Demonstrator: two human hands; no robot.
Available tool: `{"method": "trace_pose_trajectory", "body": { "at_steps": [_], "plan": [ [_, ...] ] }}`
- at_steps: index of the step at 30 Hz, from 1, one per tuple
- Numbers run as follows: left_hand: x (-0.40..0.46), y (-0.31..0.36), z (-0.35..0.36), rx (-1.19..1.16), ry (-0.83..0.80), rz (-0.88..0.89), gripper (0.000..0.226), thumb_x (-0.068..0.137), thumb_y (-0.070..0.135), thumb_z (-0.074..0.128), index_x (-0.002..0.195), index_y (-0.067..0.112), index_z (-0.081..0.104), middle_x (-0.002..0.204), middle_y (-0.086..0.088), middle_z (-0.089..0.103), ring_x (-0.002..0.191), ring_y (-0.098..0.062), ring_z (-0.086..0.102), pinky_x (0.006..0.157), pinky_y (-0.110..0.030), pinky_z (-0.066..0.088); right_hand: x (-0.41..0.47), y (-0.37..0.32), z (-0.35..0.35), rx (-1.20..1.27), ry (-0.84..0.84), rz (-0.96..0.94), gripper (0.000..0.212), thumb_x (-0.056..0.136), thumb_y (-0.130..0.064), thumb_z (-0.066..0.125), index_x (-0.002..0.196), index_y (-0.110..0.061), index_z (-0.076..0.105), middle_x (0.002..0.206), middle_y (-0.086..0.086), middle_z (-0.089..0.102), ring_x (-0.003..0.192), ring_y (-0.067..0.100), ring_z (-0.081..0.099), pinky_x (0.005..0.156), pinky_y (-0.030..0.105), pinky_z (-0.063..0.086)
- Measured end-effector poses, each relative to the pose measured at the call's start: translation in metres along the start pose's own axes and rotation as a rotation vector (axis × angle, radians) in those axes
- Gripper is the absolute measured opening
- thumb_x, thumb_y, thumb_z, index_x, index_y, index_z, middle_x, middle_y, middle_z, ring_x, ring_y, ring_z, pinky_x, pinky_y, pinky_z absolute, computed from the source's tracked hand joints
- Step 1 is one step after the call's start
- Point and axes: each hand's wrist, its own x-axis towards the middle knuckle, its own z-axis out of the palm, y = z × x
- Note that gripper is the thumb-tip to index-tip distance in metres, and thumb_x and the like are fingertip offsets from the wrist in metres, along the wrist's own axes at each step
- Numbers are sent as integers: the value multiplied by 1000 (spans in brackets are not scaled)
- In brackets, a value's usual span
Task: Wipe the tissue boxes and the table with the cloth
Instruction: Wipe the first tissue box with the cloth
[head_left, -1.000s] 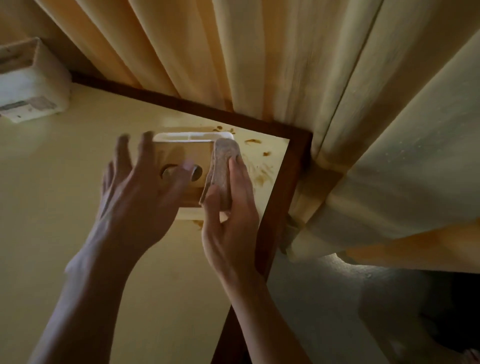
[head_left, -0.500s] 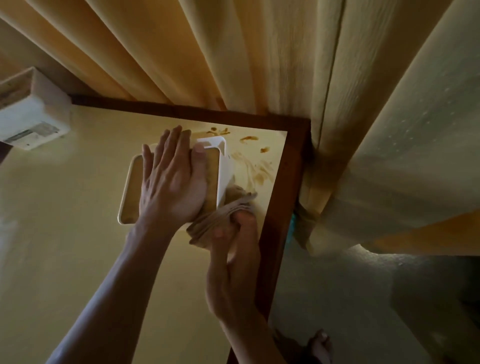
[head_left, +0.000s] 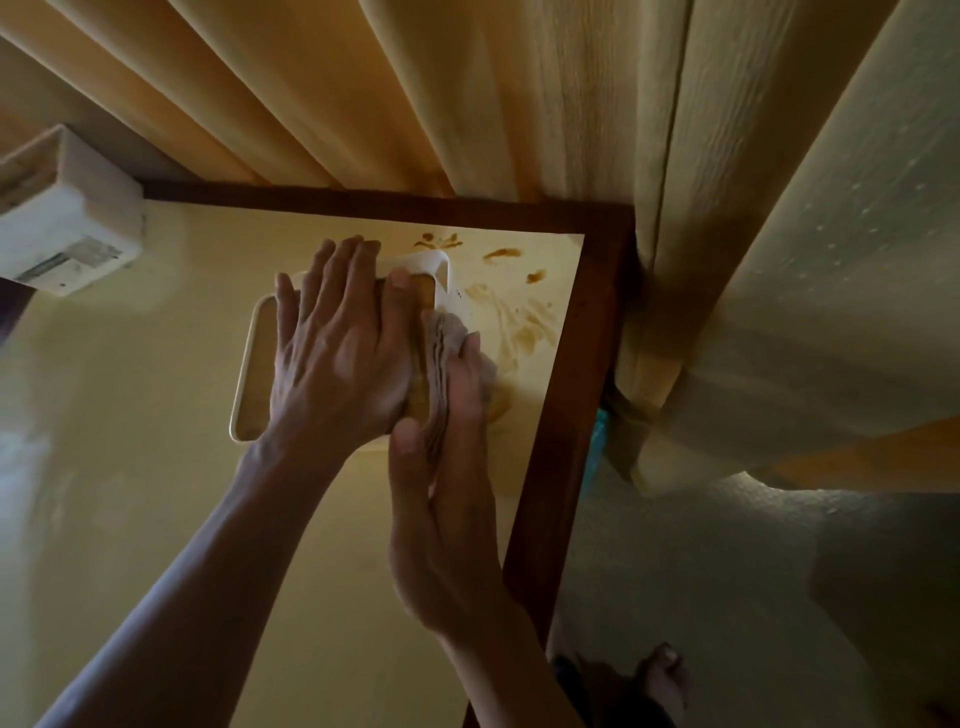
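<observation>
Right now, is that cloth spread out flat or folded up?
Folded. The cloth shows stacked layered edges, bunched between the right hand and the side of the tissue box.

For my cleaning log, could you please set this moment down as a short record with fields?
left hand: left hand lies flat on the near tissue box, fingers straight, steadying it
right hand: right hand holds the folded cloth against the box's right side
second box: far tissue box stands at the table's far left, untouched
table: table carries brown smears near the far right corner, not wiped off
surroundings: curtain hangs behind the table
</observation>
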Motion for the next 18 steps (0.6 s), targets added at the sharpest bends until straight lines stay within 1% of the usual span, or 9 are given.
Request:
{"method": "trace_pose_trajectory", "body": {
  "at_steps": [2, 4, 8, 10, 13, 14, 16, 17, 18],
  "plan": [
    [-1, -8, 3, 154, -30, 81, 66, 106, 53, 12, 156, 14, 29, 167, -6, 19, 156, -23, 5, 124, -59, 4, 2, -2, -2, 62, -15, 10, 54, 109, -24, 35, 159, -28, 17, 171, -10, 9, 159, 19, 4, 125, 56, 20],
    [-1, -11, 5, 230, -53, 112, 68, 105, 55, 12, 155, 12, 32, 167, -7, 17, 157, -24, 1, 124, -60, 5, 9, -4, -7, 133, -44, 53, 52, 109, -21, 31, 159, -31, 16, 170, -15, 11, 158, 11, 4, 127, 53, 16],
    [-1, -5, 1, 122, -61, 88, 78, 101, 59, 1, 159, 11, 23, 169, -7, 12, 156, -20, -9, 124, -58, -1, 37, -1, -14, 194, -148, 195, 54, 109, -34, 18, 162, -32, 9, 170, -17, 8, 155, -2, 2, 129, 45, 9],
    [0, -2, 1, 89, -74, 82, 77, 100, 59, 1, 161, 14, 17, 170, -4, 6, 156, -18, -13, 124, -57, -5, 59, 7, -15, 191, -192, 203, 55, 109, -36, 15, 164, -29, 7, 171, -15, 6, 156, -1, 1, 129, 47, 6],
    [3, 4, 0, -28, -75, -1, 78, 97, 60, 2, 162, 17, 8, 170, 2, -1, 154, -10, -16, 124, -48, -12, 93, 15, -15, 202, -270, 153, 53, 111, -36, 13, 164, -29, 10, 171, -11, 10, 157, 3, 2, 129, 48, 5],
    [3, 5, -1, -36, -72, -11, 78, 98, 60, 3, 162, 16, 6, 170, 3, -2, 153, -8, -17, 124, -47, -13, 104, 16, -16, 208, -288, 176, 54, 111, -38, 13, 164, -29, 14, 171, -11, 15, 156, 0, 7, 129, 43, 7],
    [3, 6, -1, -23, -74, -13, 76, 99, 58, 4, 162, 15, 3, 170, 3, -5, 153, -8, -19, 124, -46, -13, 119, 15, -17, 207, -296, 235, 54, 111, -39, 16, 164, -26, 19, 169, -12, 20, 148, -13, 15, 124, 23, 12],
    [3, 4, -1, -25, -78, -13, 75, 99, 57, 5, 162, 15, 2, 170, 3, -6, 153, -8, -19, 124, -47, -13, 123, 13, -17, 199, -300, 265, 55, 111, -41, 16, 163, -26, 20, 169, -12, 19, 146, -16, 16, 123, 19, 13],
    [3, 4, -1, -29, -81, -18, 75, 100, 57, 5, 162, 15, 1, 170, 3, -6, 153, -8, -19, 124, -47, -13, 123, 13, -17, 176, -307, 283, 57, 109, -44, 16, 163, -28, 20, 170, -12, 16, 148, -14, 13, 124, 22, 11]
  ]
}}
